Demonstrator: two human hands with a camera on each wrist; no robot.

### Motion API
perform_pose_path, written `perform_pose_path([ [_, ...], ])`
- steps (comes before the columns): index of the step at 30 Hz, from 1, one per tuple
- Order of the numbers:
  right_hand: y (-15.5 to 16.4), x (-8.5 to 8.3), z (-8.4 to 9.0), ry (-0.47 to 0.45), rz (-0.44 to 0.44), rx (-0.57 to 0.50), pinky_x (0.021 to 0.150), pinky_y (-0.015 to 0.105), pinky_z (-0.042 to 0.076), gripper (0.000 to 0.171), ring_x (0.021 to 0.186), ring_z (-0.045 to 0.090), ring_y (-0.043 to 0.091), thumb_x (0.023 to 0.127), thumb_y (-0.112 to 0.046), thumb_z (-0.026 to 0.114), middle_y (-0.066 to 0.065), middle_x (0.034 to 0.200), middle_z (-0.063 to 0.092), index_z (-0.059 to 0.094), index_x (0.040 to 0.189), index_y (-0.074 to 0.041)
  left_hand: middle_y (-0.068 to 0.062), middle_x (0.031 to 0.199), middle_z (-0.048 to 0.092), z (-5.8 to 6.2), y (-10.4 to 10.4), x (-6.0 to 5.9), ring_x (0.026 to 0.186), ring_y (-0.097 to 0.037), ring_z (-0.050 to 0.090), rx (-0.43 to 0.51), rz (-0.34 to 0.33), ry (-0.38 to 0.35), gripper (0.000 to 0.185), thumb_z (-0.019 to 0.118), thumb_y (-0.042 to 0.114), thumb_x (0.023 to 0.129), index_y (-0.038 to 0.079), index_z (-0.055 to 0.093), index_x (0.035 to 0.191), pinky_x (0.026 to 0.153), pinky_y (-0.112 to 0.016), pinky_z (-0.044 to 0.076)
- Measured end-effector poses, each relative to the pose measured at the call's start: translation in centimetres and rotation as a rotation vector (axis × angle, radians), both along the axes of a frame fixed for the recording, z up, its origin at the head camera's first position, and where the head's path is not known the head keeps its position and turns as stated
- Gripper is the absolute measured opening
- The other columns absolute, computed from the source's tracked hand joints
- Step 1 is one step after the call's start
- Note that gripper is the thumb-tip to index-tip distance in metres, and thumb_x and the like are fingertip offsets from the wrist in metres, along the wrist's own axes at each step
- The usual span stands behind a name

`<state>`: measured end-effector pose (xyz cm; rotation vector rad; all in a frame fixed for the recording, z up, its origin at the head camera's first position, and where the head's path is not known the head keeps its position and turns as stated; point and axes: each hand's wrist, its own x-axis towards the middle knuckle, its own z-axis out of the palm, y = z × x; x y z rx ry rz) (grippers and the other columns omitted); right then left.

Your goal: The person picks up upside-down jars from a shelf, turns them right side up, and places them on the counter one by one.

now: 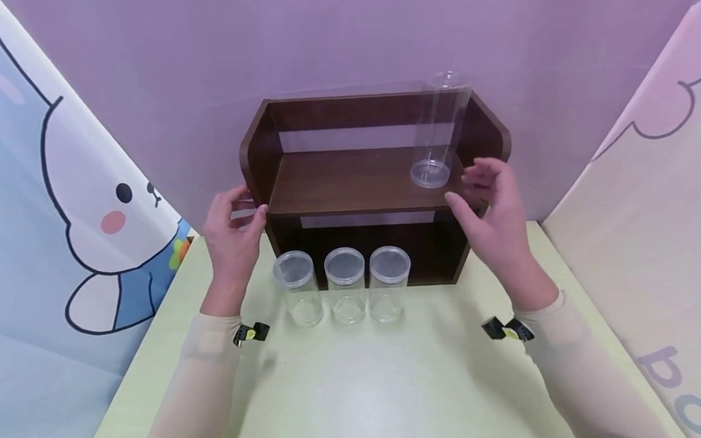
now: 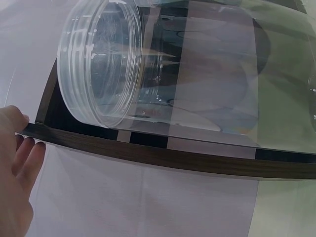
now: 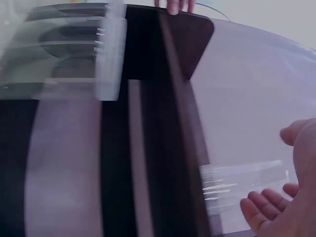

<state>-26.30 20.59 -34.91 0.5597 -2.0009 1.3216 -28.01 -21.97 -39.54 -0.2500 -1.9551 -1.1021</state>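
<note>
Shelf (image 1: 357,180) of dark wood stands at the back of the pale green surface (image 1: 379,387), the biggest thing I see. On its upper board, toward the right end, a tall clear jar (image 1: 437,128) stands upright. 3 shorter lidded jars (image 1: 344,284) line up on the surface just before the lower opening. My left hand (image 1: 234,231) touches the shelf's left edge with relaxed fingers. My right hand (image 1: 492,208) hovers open beside the right end, just short of the tall jar, gripping nothing.
</note>
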Motion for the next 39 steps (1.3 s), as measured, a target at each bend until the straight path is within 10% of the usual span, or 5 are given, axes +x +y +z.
perform_pose_path([
  [9, -1.8, -2.4, 3.5, -0.100, -0.126, 0.081, 0.115, 0.038, 0.052, 0.072, 0.135, 0.059, 0.030, 0.098, -0.015, 0.085, 0.018, 0.147, 0.053, 0.044, 0.155, 0.000, -0.003, 0.129, 0.071, 0.0, -0.2, 0.0, 0.113, -0.014, 0.073, 0.011, -0.008, 0.014, 0.041, 0.083, 0.020, 0.103, 0.016, 0.071, 0.142, 0.091, -0.023, 0.063],
  [39, -4.4, -6.3, 2.6, -0.365, -0.356, 0.033, 0.123, 0.032, 0.044, 0.087, 0.150, 0.049, 0.019, 0.102, -0.038, 0.082, 0.011, 0.160, 0.046, 0.027, 0.167, -0.018, -0.006, 0.128, 0.071, 0.0, -0.1, -0.2, 0.113, -0.015, 0.073, -0.018, -0.010, 0.028, 0.041, 0.083, 0.019, 0.103, 0.013, 0.071, 0.141, 0.091, -0.030, 0.065],
])
